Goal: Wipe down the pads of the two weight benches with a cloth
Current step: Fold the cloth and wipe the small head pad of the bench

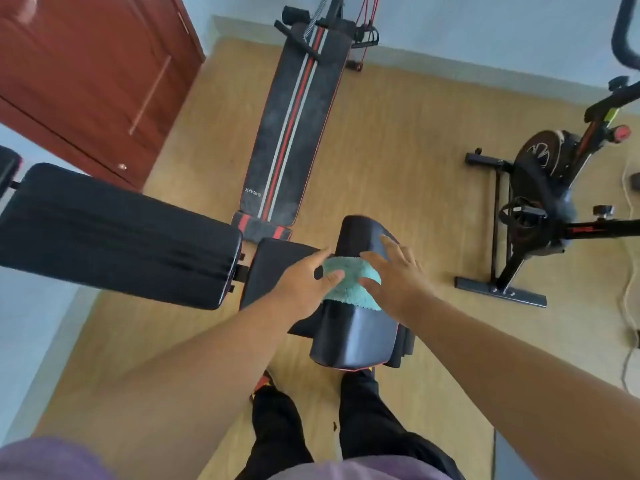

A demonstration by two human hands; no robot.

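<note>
A teal cloth point(351, 284) lies across the black curved pad point(353, 341) at the near end of the closer weight bench. My left hand point(306, 284) presses on the cloth's left side, thumb over it. My right hand point(398, 275) rests on its right side with fingers spread onto the pad. That bench's seat pad point(273, 268) and long black back pad point(114, 233) stretch away to the left. A second bench point(294, 123), black with red and white stripes, lies on the floor straight ahead.
An exercise bike point(547, 188) stands at the right on the wooden floor point(398, 150). A red-brown door point(86, 71) fills the upper left. A cable point(628, 299) trails along the right edge. My legs in dark trousers point(363, 410) stand just below the pad.
</note>
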